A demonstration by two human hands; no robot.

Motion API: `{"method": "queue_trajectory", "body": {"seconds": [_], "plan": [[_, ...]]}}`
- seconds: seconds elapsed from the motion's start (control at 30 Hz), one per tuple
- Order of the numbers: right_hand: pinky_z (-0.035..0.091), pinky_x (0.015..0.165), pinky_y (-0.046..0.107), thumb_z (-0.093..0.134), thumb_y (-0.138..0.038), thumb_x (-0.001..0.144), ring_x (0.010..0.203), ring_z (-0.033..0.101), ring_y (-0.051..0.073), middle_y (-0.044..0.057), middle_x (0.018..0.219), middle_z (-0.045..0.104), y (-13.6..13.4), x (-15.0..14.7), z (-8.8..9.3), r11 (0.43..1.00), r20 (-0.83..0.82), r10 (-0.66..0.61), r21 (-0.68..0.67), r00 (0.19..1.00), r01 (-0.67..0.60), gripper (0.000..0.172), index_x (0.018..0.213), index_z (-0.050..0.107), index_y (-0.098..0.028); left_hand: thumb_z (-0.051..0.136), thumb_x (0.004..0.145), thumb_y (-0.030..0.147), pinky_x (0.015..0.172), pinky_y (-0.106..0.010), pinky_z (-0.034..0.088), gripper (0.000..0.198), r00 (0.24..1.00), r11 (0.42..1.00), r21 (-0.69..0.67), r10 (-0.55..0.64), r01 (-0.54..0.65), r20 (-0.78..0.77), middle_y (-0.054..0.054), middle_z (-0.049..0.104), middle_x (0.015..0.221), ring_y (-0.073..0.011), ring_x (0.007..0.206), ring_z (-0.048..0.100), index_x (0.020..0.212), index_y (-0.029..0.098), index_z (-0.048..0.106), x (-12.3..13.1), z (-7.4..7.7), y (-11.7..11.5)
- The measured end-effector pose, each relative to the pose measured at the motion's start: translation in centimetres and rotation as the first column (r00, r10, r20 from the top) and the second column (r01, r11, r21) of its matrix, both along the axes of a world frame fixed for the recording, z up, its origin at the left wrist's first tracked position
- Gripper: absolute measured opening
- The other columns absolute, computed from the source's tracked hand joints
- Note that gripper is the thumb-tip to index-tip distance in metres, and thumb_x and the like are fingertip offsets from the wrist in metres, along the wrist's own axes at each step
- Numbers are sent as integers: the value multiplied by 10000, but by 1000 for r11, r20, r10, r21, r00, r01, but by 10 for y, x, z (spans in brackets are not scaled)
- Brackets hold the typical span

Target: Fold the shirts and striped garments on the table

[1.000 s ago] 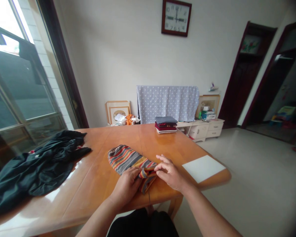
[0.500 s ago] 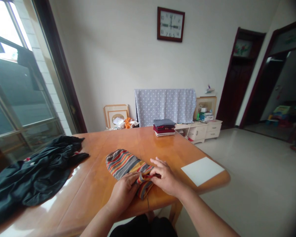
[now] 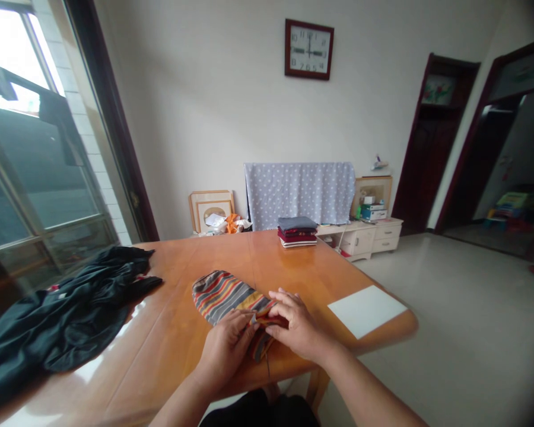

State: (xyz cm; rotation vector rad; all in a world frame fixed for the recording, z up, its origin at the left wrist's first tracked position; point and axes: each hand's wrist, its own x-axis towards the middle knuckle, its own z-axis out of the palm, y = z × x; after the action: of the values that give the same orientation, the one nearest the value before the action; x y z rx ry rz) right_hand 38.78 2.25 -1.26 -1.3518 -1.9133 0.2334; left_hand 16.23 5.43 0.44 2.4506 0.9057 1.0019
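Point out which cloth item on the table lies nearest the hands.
The striped cloth, held between the left hand and right hand; the crumpled black garment and folded stack lie farther off.

Wooden table [image 3: 173, 323]: crumpled garment [image 3: 57, 314] lying at L end; fabric piece [image 3: 220, 295] sitting mid-table, L hand [image 3: 225, 350] and R hand [image 3: 298, 326] resting on it; flat sheet [image 3: 367, 311] lying at R edge; folded clothes stack [image 3: 296, 232] sitting at far edge. Behind table: hanging cloth [image 3: 299, 196] draping against wall, picture frames [image 3: 211, 211] leaning L of it, low cabinet [image 3: 362, 241] standing R of it, wall clock [image 3: 309, 49] hanging above.
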Motion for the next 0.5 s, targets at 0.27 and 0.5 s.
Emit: {"method": "queue_trajectory", "body": {"seconds": [0.27,0.5], "plan": [[269,1137,524,688,-281,858,1341,457,293,64,1419,569,4,23,2,996,198,-83,36,977,77,118,961,746,-277,495,1012,365,885,-299,564,274,998,998,34,54,-55,19,-50,741,1064,-197,986,698,1134,259,716,0,-13,5],[410,891,351,671,-171,836,983,569,225,38,950,652,12,15,1,971,207,-234,89,950,220,62,850,656,-230,533,992,346,959,-306,557,253,998,992,117,55,-51,-27,-22,737,1141,-192,1068,694,1177,301,700,1,-16,2]]}}
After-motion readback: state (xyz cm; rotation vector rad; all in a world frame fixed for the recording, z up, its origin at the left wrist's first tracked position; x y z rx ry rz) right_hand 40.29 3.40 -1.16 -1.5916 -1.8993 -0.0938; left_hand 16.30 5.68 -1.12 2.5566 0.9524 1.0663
